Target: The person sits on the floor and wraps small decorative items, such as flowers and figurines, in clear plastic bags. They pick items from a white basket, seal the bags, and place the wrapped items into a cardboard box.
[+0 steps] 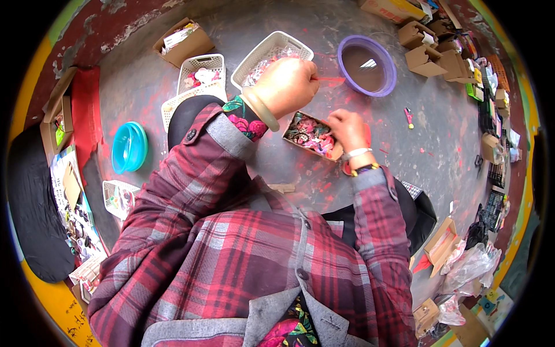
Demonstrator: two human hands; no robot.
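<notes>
My left hand [287,85] is raised over the near edge of a white plastic basket [243,68] that holds small clear packets. Its fingers are curled closed, and whatever they may hold is hidden. Below and to the right, a small open cardboard box [337,152] is filled with a tangle of pink, red and dark small pieces, perhaps hair ties. Over the right side of this box, my right hand [350,132] has its thumb and fingers bent together at the rim. What sits between those fingertips is too small to make out.
A purple basin [342,65] of water stands at the far right, with a pink item [409,118] on the floor beyond. Smaller white baskets [184,72] and a brown carton [193,46] lie far left, teal basins [130,147] nearer. Cartons [425,61] line the right wall.
</notes>
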